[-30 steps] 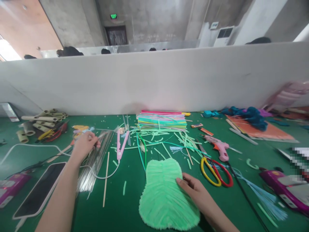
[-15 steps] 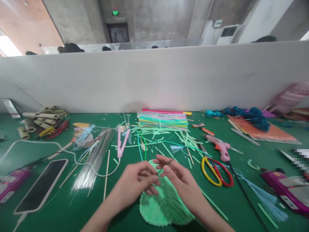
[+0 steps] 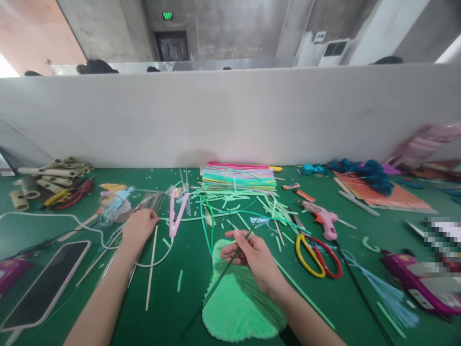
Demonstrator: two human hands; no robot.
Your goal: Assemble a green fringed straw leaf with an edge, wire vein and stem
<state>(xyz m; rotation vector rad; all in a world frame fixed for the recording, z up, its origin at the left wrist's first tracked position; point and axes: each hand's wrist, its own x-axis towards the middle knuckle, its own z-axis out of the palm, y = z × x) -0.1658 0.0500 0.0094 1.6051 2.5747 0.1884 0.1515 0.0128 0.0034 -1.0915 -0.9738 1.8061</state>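
Green table [image 3: 173, 312] bearing scissors [image 3: 317, 250], phone [image 3: 43, 286], strip stack [image 3: 238, 177].

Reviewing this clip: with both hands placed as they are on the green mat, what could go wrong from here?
1. The thin dark wire pinched in the right hand crosses the fuzzy green leaf piece; it may snag or drag the fibres.
2. The left hand rests on the bundle of silver wires beside the white cable; pulling one could scatter the rest.
3. Open scissors lie close to the right hand.
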